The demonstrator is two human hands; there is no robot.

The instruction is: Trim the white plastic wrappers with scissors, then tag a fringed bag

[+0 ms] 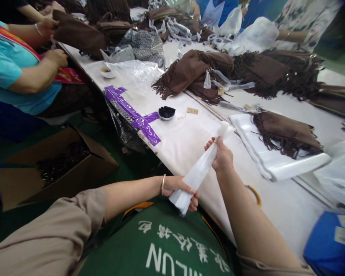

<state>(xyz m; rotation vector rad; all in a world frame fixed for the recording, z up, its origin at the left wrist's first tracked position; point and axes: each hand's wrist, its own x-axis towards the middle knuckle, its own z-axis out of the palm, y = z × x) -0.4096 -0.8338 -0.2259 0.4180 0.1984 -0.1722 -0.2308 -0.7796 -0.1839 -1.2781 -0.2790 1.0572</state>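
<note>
A bundle of white plastic bags [197,168], gathered narrow at the top, is stretched between my two hands above the table's near edge. My left hand [184,189] is closed around its wide lower end. Near the upper end, my right hand [222,153] grips the bundle, and a thin yellowish band shows by the fingers. To the right, a brown fringed bag [287,132] lies on a stack of white plastic sheets [264,163]. Beyond my right hand are a small paper tag [192,110] and a white dish of black pieces [166,112].
Several brown fringed bags [189,71] lie across the white table [172,132]. Purple tape [135,115] marks its left edge. A cardboard box [99,153] stands on the floor. A blue container [327,245] is at the right. A person in turquoise [5,65] sits at the left.
</note>
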